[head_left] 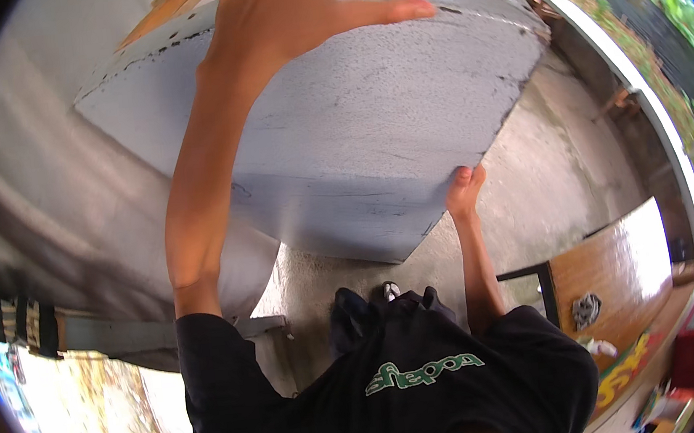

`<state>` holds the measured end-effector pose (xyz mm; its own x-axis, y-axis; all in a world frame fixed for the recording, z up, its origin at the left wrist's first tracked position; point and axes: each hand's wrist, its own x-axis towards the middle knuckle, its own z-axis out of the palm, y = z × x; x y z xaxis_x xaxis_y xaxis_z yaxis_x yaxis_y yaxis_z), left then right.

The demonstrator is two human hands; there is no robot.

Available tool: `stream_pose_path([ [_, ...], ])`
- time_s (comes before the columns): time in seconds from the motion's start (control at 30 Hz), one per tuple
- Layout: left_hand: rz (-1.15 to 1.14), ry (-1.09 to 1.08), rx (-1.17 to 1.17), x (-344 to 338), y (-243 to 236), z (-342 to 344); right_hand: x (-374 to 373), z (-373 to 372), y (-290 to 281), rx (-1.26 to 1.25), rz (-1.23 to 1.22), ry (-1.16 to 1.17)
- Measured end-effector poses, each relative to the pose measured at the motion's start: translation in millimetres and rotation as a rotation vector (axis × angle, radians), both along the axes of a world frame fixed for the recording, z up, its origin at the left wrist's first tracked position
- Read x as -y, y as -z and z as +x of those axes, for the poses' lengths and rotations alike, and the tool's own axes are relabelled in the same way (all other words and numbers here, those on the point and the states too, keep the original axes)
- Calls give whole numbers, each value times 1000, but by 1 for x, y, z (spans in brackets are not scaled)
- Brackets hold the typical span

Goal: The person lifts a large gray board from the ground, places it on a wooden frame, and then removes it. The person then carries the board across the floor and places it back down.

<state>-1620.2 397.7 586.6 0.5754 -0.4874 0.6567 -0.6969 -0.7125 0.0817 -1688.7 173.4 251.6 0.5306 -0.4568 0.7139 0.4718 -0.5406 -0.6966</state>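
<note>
Grey panel (387,111) has left hand (283,12) over far edge, right hand (466,190) at side.

Nearer the body than the left hand (287,7) and the right hand (465,194), both ungloved, is a black T-shirt (343,424) with short, loose sleeves (221,373). Green-and-white lettering (424,371) crosses its chest. Lower than the hands show dark legwear (353,324) and a pale shoe (390,290).

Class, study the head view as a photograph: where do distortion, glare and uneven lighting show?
Head view: fisheye distortion bows the white ledge into a curve; head view: glare whitens part of the wooden tabletop; head view: the grey panel has a soft pale sheen low down, while the lower-left background looks overexposed.
</note>
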Motion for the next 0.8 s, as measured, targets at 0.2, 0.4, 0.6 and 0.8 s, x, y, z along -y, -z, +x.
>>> stream_pose_path([
  [0.2, -16, 163, 37, 26, -7, -24, 18, -29, -9, 0, 25, 55],
  [0.4, -252, 238, 218, -19, 10, -35, 27, -25, 15, -60, -38, 155],
  [0.6, -628, -82, 642, -154, 152, -12, 24, -28, 25, -244, 228, 134],
  [0.8, -888, -308, 6, -231, 262, -31, -51, -40, -18, 60, -102, 529],
])
